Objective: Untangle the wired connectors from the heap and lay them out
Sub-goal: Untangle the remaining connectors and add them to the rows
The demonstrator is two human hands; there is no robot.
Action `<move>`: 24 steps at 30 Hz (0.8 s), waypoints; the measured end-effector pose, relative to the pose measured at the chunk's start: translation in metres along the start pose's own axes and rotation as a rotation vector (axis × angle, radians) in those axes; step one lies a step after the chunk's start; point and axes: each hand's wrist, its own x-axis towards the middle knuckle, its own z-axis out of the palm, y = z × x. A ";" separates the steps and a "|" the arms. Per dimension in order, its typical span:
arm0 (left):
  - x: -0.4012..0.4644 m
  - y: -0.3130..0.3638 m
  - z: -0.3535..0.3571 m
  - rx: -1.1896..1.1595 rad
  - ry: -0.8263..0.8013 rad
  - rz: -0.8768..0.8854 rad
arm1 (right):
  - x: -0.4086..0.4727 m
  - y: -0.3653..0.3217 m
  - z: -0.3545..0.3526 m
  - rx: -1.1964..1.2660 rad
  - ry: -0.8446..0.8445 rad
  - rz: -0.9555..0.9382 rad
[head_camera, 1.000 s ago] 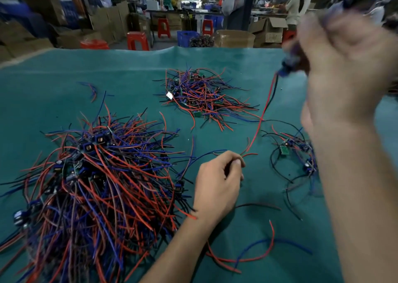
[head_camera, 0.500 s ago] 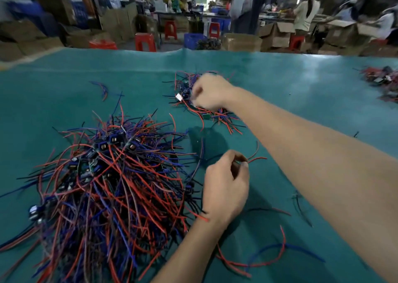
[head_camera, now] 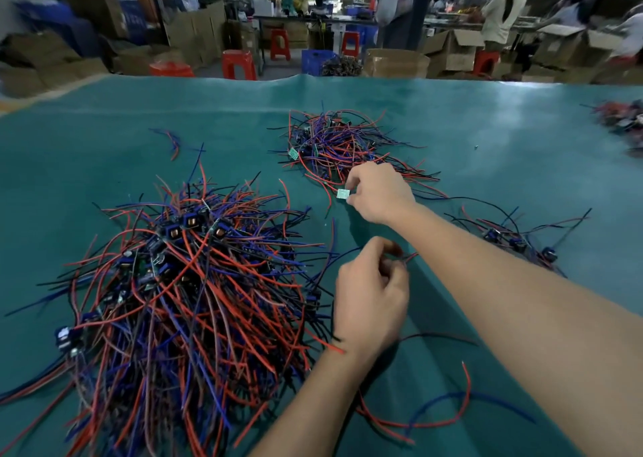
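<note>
The right hand [head_camera: 379,193] is reaching forward, arm extended, pinching a small green connector board [head_camera: 342,193] at the near edge of the far wire pile [head_camera: 342,145]. Nearer, the left hand [head_camera: 370,298] is curling around thin wire ends [head_camera: 409,257], beside the big heap [head_camera: 181,300] on the green table [head_camera: 104,133].

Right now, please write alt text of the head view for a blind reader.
The right hand pinches a small green board beside the far wire pile; the left hand pinches a wire end. A big wire heap lies left on the teal table.
</note>
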 end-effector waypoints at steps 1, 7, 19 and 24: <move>0.001 0.000 0.000 -0.013 0.009 -0.011 | -0.010 0.004 -0.007 0.031 0.008 0.055; 0.003 0.000 -0.002 -0.209 0.163 -0.127 | -0.075 0.032 -0.027 0.293 0.335 -0.024; 0.004 0.000 -0.004 -0.267 0.177 -0.166 | -0.133 0.042 0.002 0.948 0.185 0.019; 0.004 -0.001 -0.001 -0.376 0.105 -0.157 | -0.130 0.048 0.003 0.972 0.140 0.160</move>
